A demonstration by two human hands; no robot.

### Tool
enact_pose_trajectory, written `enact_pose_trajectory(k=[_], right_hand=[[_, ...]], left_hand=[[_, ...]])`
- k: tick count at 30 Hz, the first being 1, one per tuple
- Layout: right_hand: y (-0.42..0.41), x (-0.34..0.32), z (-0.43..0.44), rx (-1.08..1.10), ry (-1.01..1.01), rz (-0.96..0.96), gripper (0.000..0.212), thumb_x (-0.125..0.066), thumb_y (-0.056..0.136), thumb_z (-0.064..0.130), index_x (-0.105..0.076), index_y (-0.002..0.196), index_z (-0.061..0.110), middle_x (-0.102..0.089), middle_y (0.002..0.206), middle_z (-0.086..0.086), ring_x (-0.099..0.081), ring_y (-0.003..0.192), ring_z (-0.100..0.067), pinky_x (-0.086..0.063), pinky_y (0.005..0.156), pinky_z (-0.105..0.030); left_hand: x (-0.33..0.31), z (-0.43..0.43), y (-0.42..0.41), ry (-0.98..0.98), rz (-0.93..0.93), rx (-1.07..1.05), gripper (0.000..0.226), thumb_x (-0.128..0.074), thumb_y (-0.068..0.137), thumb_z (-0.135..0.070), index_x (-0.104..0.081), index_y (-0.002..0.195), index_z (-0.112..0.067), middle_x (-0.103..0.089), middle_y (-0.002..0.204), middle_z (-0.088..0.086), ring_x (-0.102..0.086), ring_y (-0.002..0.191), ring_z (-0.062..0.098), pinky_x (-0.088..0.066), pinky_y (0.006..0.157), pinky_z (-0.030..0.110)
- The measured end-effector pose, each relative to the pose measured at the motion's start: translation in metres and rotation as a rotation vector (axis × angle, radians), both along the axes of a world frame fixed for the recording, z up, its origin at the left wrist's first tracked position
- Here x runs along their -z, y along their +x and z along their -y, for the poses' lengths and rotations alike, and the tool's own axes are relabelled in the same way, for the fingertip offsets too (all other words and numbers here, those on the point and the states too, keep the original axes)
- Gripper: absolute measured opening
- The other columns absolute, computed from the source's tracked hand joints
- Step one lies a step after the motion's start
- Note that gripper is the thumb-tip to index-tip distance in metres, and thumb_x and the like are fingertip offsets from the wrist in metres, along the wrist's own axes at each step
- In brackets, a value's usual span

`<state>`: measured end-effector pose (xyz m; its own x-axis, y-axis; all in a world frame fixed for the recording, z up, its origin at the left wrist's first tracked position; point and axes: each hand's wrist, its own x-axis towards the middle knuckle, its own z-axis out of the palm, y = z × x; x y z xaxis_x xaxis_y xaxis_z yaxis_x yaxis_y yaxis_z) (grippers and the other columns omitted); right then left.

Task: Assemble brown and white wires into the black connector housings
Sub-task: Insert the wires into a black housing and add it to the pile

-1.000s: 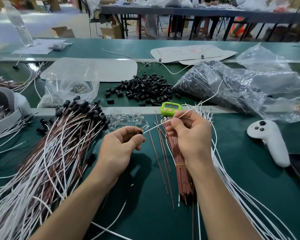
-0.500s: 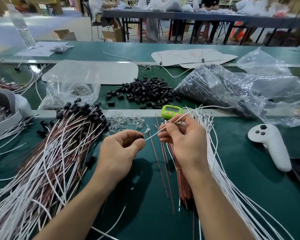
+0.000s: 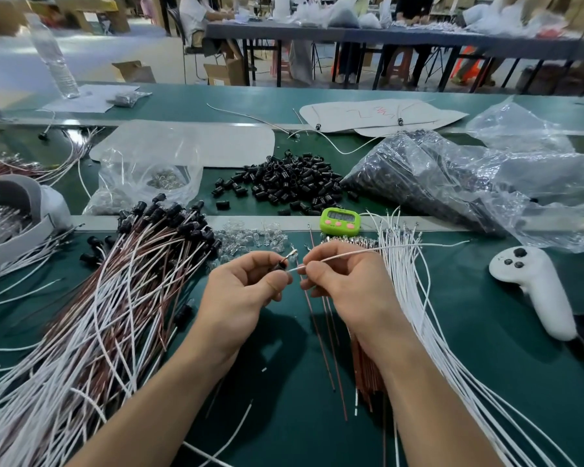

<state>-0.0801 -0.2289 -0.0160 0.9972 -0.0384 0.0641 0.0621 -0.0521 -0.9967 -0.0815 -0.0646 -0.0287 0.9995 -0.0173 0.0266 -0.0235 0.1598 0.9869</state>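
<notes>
- Head view: left hand (image 3: 246,291) is curled up, pinching a small black housing (image 3: 281,265) between thumb and forefinger, held just above the green table (image 3: 284,416)
- A bit of metal pokes up and to the right out of the housing, too small to say what it is
- Right hand (image 3: 348,284) pinches a white wire (image 3: 351,253) near its left end with thumb and fingertips, the other fingers tucked under
- The wire's long axis runs pretty much left to right, climbing a touch toward the right
- Its near tip points left, right at the housing. Can't tell if it's in there or only touching
- Its far end trails off right, over the white bundle (image 3: 418,315) fanned out on the table
- Both hands sit mid-frame, just beside each other, small gap between them
- The brown bundle (image 3: 368,365) lies under the right forearm, with a few loose brown strands between the arms
- The finished pile (image 3: 115,298) of brown and white leads with black caps is on the left
- The housing pile (image 3: 290,180) sits further back, with a bag (image 3: 435,183) of more to its right
- A green timer (image 3: 340,221) is just behind the hands and a white controller (image 3: 533,288) is off to the right
</notes>
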Motion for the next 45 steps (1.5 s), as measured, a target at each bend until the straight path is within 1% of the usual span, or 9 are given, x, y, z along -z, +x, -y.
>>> enact_pose_trajectory(k=[3, 7, 12, 15, 24, 32, 37, 41, 45], right_hand=[[-0.0011, 0.0051, -0.0015, 0.099, -0.136, 0.018, 0.020, -0.072, 0.091, 0.008, -0.074, 0.077, 0.023, -0.076, 0.070, -0.003, -0.074, 0.063, -0.017, -0.053, 0.056, -0.021], [-0.0003, 0.0040, 0.0040, 0.196, -0.175, 0.061, 0.017, -0.077, 0.090, 0.012, -0.074, 0.077, 0.022, -0.075, 0.069, 0.003, -0.068, 0.055, -0.011, -0.048, 0.053, -0.015], [-0.0021, 0.0009, 0.0068, 0.087, -0.124, 0.062, 0.022, -0.071, 0.095, 0.011, -0.071, 0.075, 0.020, -0.075, 0.072, -0.003, -0.063, 0.054, -0.014, -0.047, 0.052, -0.017], [-0.0016, 0.0008, 0.0069, 0.040, -0.077, 0.041, 0.021, -0.068, 0.097, 0.009, -0.070, 0.079, 0.018, -0.074, 0.070, -0.005, -0.061, 0.053, -0.014, -0.045, 0.050, -0.017], [0.0001, 0.0021, 0.0048, -0.012, 0.005, 0.006, 0.026, -0.067, 0.099, 0.008, -0.071, 0.075, 0.016, -0.072, 0.066, -0.009, -0.059, 0.048, -0.016, -0.044, 0.046, -0.017], [-0.0005, 0.0021, 0.0031, 0.027, -0.062, 0.050, 0.026, -0.073, 0.095, 0.013, -0.070, 0.069, 0.012, -0.071, 0.063, -0.008, -0.059, 0.047, -0.017, -0.048, 0.050, -0.023], [-0.0004, 0.0033, 0.0037, 0.011, -0.047, 0.039, 0.025, -0.076, 0.093, 0.014, -0.073, 0.069, 0.014, -0.071, 0.063, -0.009, -0.059, 0.047, -0.019, -0.049, 0.050, -0.027], [-0.0009, 0.0031, 0.0028, -0.013, -0.003, 0.051, 0.025, -0.077, 0.092, 0.020, -0.073, 0.068, 0.015, -0.071, 0.065, -0.010, -0.058, 0.046, -0.018, -0.046, 0.049, -0.022], [0.0000, 0.0039, 0.0029, -0.039, 0.008, 0.050, 0.028, -0.077, 0.092, 0.019, -0.073, 0.064, 0.016, -0.071, 0.064, -0.010, -0.057, 0.045, -0.019, -0.044, 0.047, -0.020]], left_hand=[[0.0031, 0.0008, 0.0009, 0.034, -0.008, -0.039, 0.019, -0.072, 0.087, 0.005, -0.074, 0.090, -0.014, -0.073, 0.079, 0.008, -0.060, 0.062, 0.010, -0.048, 0.059, 0.015], [0.0057, 0.0000, 0.0037, 0.086, -0.037, -0.079, 0.026, -0.076, 0.084, 0.006, -0.078, 0.083, -0.020, -0.077, 0.080, -0.004, -0.068, 0.073, 0.004, -0.050, 0.067, 0.011], [0.0029, 0.0000, 0.0022, 0.097, -0.012, -0.068, 0.039, -0.077, 0.083, 0.005, -0.081, 0.081, -0.034, -0.079, 0.083, -0.003, -0.072, 0.079, 0.005, -0.053, 0.073, 0.013], [0.0024, 0.0000, 0.0010, 0.104, -0.002, -0.037, 0.031, -0.076, 0.083, 0.005, -0.081, 0.082, -0.025, -0.079, 0.085, 0.002, -0.073, 0.082, 0.011, -0.053, 0.074, 0.014], [0.0000, 0.0008, -0.0027, 0.087, -0.001, 0.050, 0.019, -0.072, 0.084, 0.010, -0.076, 0.090, -0.008, -0.078, 0.085, 0.006, -0.071, 0.079, 0.008, -0.052, 0.073, 0.013], [-0.0014, 0.0015, -0.0035, 0.083, -0.020, 0.042, 0.017, -0.075, 0.084, 0.005, -0.076, 0.091, -0.010, -0.078, 0.084, 0.008, -0.070, 0.075, 0.007, -0.051, 0.068, 0.012], [-0.0005, 0.0003, -0.0030, 0.059, -0.072, 0.014, 0.015, -0.076, 0.083, 0.004, -0.077, 0.093, -0.007, -0.076, 0.077, 0.004, -0.059, 0.056, 0.000, -0.043, 0.054, 0.008], [-0.0005, -0.0005, -0.0025, 0.070, -0.108, 0.026, 0.010, -0.078, 0.083, -0.004, -0.080, 0.087, -0.014, -0.075, 0.075, 0.008, -0.044, 0.046, 0.002, -0.037, 0.047, 0.011], [-0.0006, 0.0005, -0.0028, 0.053, -0.118, -0.011, 0.009, -0.078, 0.084, -0.006, -0.079, 0.087, -0.015, -0.076, 0.076, 0.010, -0.043, 0.047, 0.003, -0.036, 0.047, 0.012]])
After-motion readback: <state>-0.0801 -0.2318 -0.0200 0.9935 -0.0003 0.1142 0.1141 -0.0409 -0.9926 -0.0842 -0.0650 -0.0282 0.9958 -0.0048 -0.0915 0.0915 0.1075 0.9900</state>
